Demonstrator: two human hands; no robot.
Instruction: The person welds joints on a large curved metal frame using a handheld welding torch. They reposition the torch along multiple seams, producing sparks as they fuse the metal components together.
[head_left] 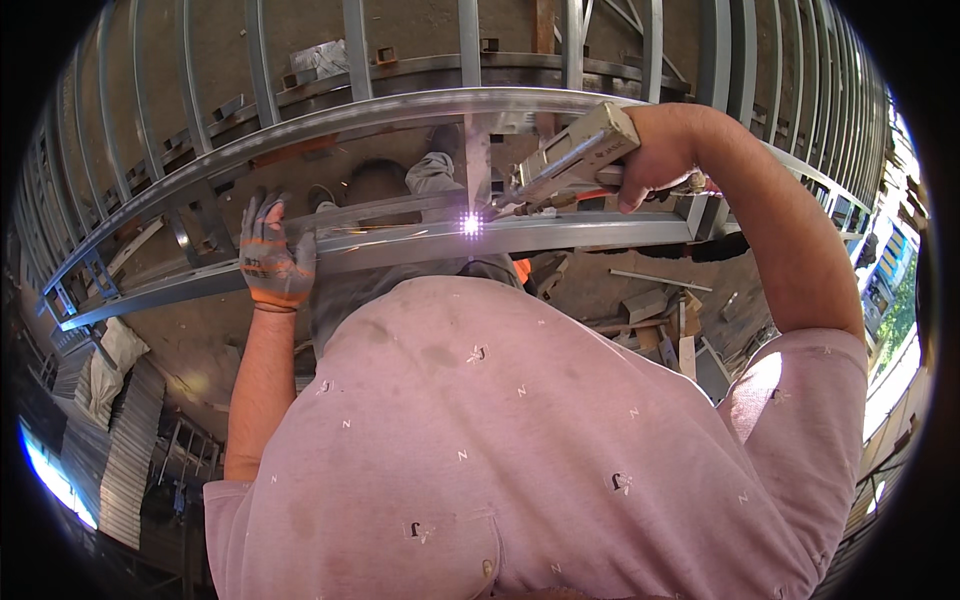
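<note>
My left hand (276, 258), in a grey and orange work glove, lies with its fingers stretched out against a long grey metal beam (590, 230). My bare right hand (660, 150) is wrapped round a boxy beige-grey handheld welding gun (578, 155). The gun slants down and left, its nozzle close to a bright white-violet spot (471, 225). That spot glows where an upright metal bar (478, 165) meets the beam. Thin sparks streak left along the beam toward my gloved hand.
Several parallel metal bars (357, 50) stand beyond a curved rail (420, 103). Metal and wood offcuts (650, 305) litter the floor at right. Corrugated sheets (130, 440) and a pale sack (115, 370) lie at lower left. Beneath the frame, a dark rounded shape and grey cloth show partly.
</note>
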